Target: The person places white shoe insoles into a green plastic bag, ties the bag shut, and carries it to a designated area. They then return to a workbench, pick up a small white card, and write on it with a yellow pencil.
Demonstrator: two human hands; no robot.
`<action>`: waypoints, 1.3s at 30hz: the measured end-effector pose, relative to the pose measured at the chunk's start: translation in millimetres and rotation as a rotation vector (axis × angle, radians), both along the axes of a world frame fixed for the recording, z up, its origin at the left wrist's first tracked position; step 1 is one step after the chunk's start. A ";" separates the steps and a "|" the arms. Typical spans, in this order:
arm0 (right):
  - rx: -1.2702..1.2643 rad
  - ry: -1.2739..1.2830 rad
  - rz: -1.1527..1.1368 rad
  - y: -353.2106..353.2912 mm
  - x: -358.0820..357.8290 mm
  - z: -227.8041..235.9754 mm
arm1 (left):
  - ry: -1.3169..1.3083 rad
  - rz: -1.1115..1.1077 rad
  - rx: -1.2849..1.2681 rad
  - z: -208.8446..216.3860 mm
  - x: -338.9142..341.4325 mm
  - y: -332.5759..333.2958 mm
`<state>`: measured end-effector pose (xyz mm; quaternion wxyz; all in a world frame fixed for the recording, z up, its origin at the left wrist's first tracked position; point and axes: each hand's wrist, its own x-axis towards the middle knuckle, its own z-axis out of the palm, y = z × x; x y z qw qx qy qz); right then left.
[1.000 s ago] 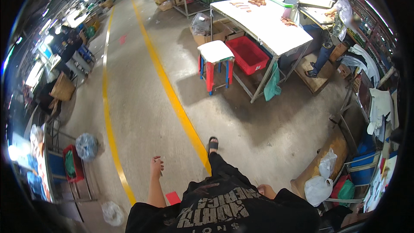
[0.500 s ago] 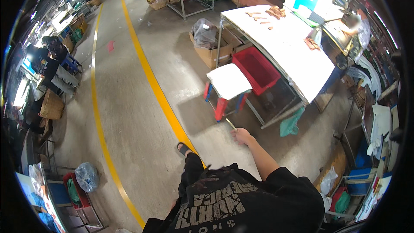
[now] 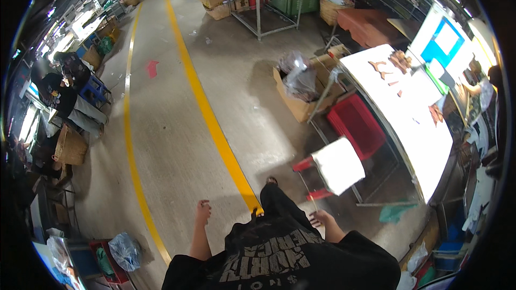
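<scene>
My right hand, low in the picture right of my body, is closed around a thin pale stick that points up and forward. The stick is slightly blurred, so its kind is unclear. Out to the left hangs my left hand above the floor, its fingers loosely bent and slightly apart, with nothing visible in it. A stool with a white top and red legs stands just ahead of my right hand. One of my feet shows beside the yellow floor line.
Right of the stool stands a white-topped table with brown cut pieces, with a red crate below. An open cardboard box sits beyond. Yellow lines border the walkway. People and a wicker basket are at the left.
I have moved forward along the walkway; the stool and table now appear farther right and closer. My left hand has come into view. My right hand with the stick is lower and nearer my body.
</scene>
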<state>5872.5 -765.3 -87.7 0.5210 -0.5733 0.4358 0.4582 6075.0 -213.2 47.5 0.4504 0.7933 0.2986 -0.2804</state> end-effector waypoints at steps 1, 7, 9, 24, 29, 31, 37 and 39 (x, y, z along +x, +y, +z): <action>0.004 0.037 -0.041 1.3 13.4 -7.8 | -0.034 0.045 -0.034 2.6 42.6 4.5; -0.085 0.172 0.023 1.7 203.4 -25.1 | 0.059 0.075 -0.061 -8.3 229.8 20.7; -0.162 0.089 0.053 6.0 311.3 -20.7 | 0.243 0.122 -0.087 -14.6 254.2 25.4; -0.109 -0.473 0.414 272.4 1027.6 89.6 | 0.260 0.214 -0.152 -70.8 441.3 151.0; 0.052 -0.256 0.615 357.0 1076.6 65.6 | 0.420 0.226 -0.178 -58.3 638.9 241.5; 0.115 -0.319 0.428 372.4 1098.8 54.2 | 0.393 0.251 -0.114 -46.0 725.4 280.0; -0.150 -0.134 0.363 367.9 1215.3 31.3 | 0.041 0.403 0.021 -22.9 963.1 381.3; -0.153 -0.041 0.497 366.5 1268.1 23.1 | 0.014 0.455 -0.004 -24.1 1017.0 405.2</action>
